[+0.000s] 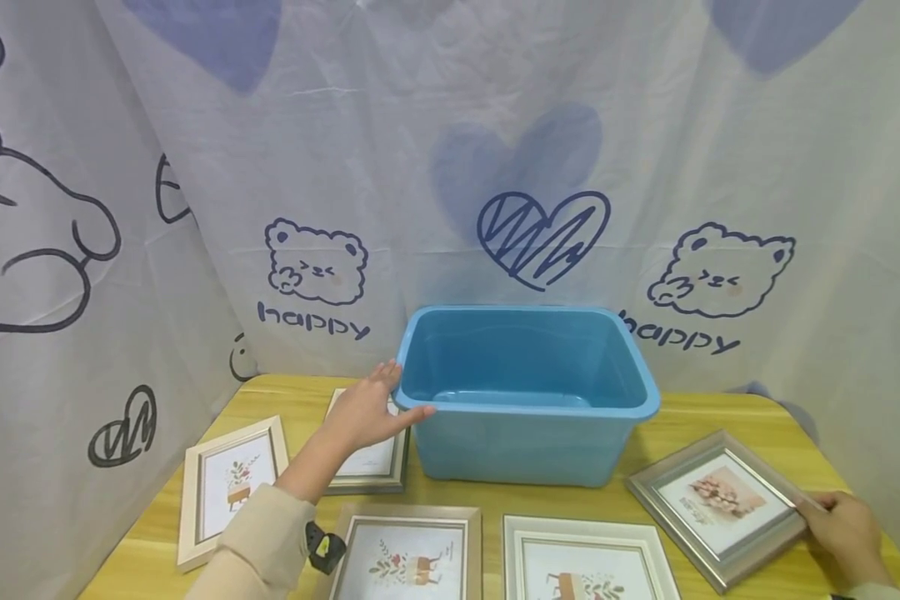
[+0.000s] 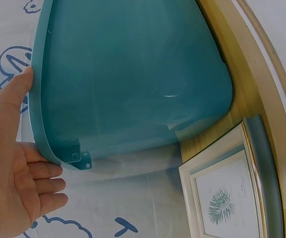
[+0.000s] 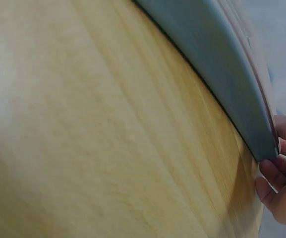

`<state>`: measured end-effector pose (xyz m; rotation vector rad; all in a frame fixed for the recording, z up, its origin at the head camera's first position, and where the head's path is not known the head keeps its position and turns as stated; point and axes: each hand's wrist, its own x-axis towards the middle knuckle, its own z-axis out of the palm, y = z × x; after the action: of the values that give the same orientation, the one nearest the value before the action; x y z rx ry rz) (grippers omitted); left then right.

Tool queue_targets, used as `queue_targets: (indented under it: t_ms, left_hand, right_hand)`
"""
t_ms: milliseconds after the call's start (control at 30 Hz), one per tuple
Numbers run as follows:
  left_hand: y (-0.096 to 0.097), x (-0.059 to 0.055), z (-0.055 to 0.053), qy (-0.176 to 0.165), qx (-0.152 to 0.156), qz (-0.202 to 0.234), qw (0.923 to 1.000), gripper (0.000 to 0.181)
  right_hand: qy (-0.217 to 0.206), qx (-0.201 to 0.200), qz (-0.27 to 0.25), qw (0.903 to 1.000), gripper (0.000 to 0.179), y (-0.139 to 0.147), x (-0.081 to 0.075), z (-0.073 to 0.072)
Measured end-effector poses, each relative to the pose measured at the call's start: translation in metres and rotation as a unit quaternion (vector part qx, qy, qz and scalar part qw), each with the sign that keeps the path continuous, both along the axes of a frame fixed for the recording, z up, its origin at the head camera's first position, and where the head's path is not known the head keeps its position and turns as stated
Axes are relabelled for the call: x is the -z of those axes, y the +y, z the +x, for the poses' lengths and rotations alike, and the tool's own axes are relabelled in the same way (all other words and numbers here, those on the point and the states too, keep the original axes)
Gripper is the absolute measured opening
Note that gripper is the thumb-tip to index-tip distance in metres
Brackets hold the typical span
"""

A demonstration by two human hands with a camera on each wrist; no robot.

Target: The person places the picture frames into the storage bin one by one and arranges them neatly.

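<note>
My left hand [image 1: 367, 412] rests at the front left corner of a blue plastic tub [image 1: 521, 446], its thumb spread along the front rim. In the left wrist view the left hand's thumb and straight fingers [image 2: 51, 186] touch the tub's rim at that corner. At the right, my right hand [image 1: 847, 529] pinches the corner of a silver-brown picture frame [image 1: 731, 500] with a flower picture. The right wrist view catches this frame's edge [image 3: 217, 74] between the right thumb and fingers, close over the table. The tub's visible inside holds nothing.
Left of the tub, partly behind my left arm, lies a frame with a leaf print [image 2: 222, 201]. A pale frame [image 1: 191, 508] lies farther left. Two more, a beige frame [image 1: 472, 554] and a cream frame [image 1: 577, 527], lie in front. A printed curtain [image 1: 420, 167] hangs behind the table [image 1: 150, 550].
</note>
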<state>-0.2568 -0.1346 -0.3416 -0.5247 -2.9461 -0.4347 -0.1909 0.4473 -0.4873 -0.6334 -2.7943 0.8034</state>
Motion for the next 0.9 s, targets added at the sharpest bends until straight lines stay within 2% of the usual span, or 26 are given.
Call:
queue_targets:
  t_ms: [367, 500, 700, 800, 900]
  left_hand:
    - [0.000, 0.002, -0.001, 0.002, 0.001, 0.003, 1.0000, 0.088]
    - [0.000, 0.002, -0.002, 0.004, 0.005, 0.003, 1.0000, 0.087]
    - [0.000, 0.002, -0.001, 0.004, 0.006, 0.006, 1.0000, 0.087]
    - [-0.001, 0.003, -0.001, 0.003, 0.004, 0.008, 1.0000, 0.087]
    - [-0.001, 0.004, -0.001, 0.005, 0.003, 0.011, 0.9999, 0.087]
  right_hand:
    - [-0.014, 0.011, -0.015, 0.9997, 0.039, -0.001, 0.002, -0.002]
    - [-0.007, 0.008, 0.002, 0.9999, 0.036, 0.000, 0.003, 0.001]
    - [-0.023, 0.002, 0.026, 0.9994, 0.037, -0.001, -0.002, 0.006]
    - [-0.016, 0.006, 0.028, 0.9994, 0.038, -0.004, -0.006, 0.006]
    - [0.008, 0.026, 0.005, 0.9996, 0.036, -0.006, -0.010, 0.006]
